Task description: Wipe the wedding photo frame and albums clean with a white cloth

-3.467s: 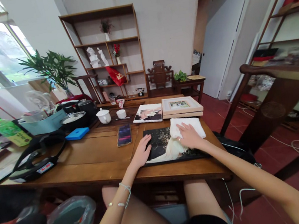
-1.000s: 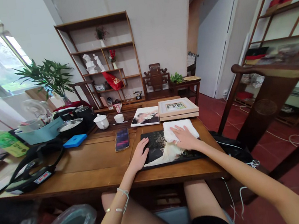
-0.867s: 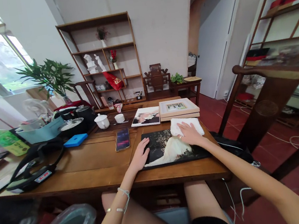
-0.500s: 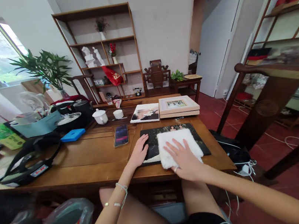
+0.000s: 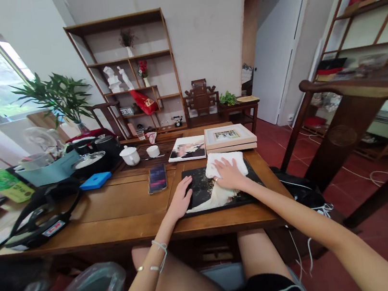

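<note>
A dark photo print lies flat near the front edge of the wooden table. My left hand rests on its left edge with fingers stretched out flat, holding nothing. My right hand presses flat on a folded white cloth at the far part of the print, fingers spread. Behind the print lie another photo print and a stack of light wooden picture frames.
A phone lies left of the print. Further left are a blue box, a black headset, teaware and a green bottle. A wooden chair stands to the right, cables run over the red floor.
Half a second ago my right hand held the cloth at the near edge of the print; it has slid the cloth away to the far part. My left hand has stayed put.
</note>
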The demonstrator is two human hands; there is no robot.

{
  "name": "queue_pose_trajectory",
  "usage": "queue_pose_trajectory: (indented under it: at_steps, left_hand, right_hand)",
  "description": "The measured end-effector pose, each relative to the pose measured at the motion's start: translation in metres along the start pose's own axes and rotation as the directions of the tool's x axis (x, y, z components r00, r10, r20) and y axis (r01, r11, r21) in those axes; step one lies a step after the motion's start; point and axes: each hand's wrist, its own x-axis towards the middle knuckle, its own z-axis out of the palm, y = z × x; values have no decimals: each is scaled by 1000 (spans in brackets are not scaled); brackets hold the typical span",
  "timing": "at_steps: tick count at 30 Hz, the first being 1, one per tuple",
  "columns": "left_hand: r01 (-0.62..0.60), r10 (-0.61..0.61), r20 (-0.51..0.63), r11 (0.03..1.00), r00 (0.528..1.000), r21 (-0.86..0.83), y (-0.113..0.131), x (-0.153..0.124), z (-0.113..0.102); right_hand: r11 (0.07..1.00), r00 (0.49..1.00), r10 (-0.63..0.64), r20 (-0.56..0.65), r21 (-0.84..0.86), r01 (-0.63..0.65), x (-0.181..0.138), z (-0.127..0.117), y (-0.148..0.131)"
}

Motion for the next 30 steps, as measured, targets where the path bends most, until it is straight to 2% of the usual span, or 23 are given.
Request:
queue_pose_trajectory:
  at_steps: [2, 4, 6, 9, 12, 14, 16, 19, 21, 23, 26, 30]
  left_hand:
    - [-6, 6, -3, 1000, 1000, -1, 0, 0, 0]
    - [-7, 7, -11, 1000, 1000, 4, 0, 1, 0]
    - [0, 0, -18, 1000, 1000, 10, 1, 1, 0]
    - [2, -2, -14, 1000, 1000, 1, 3, 1, 0]
    - [-1, 1, -12, 1000, 1000, -14, 4, 0, 0]
    - [2, -2, -11, 1000, 1000, -14, 3, 0, 0]
    - [1, -1, -8, 1000, 1000, -10, 2, 0, 0]
    - [-6, 6, -17, 1000, 1000, 0, 1, -1, 1]
    - [-13, 13, -18, 1000, 1000, 9, 1, 0, 1]
    - [-17, 17, -15, 1000, 1000, 13, 1, 0, 1]
    - [-19, 19, -19, 1000, 1000, 5, 1, 1, 1]
    - [-8, 8, -17, 1000, 1000, -9, 4, 0, 0]
  right_hand:
    - [1000, 1000, 23, -3, -22, -23, -6, -5, -9]
    - [999, 1000, -15, -9, -32, 15, -22, -6, -26]
    - [993, 993, -116, -9, -25, 116, -45, -1, -45]
    - [950, 949, -314, -35, -9, 313, -81, 11, -65]
    - [909, 907, -415, -78, 1, 416, -98, 21, -65]
    - [914, 912, -404, -69, 17, 406, -91, 24, -51]
    - [942, 942, -334, -41, 27, 335, -74, 22, -28]
    - [992, 992, -127, -25, 13, 128, -49, 14, 17]
    - [1000, 999, 13, -34, -21, -14, -40, 7, 43]
    - [993, 994, 102, -40, -60, -104, -41, 2, 56]
    - [992, 996, 87, -24, -86, -89, -54, -1, 44]
    - [984, 984, -177, 8, -33, 178, -80, -5, -15]
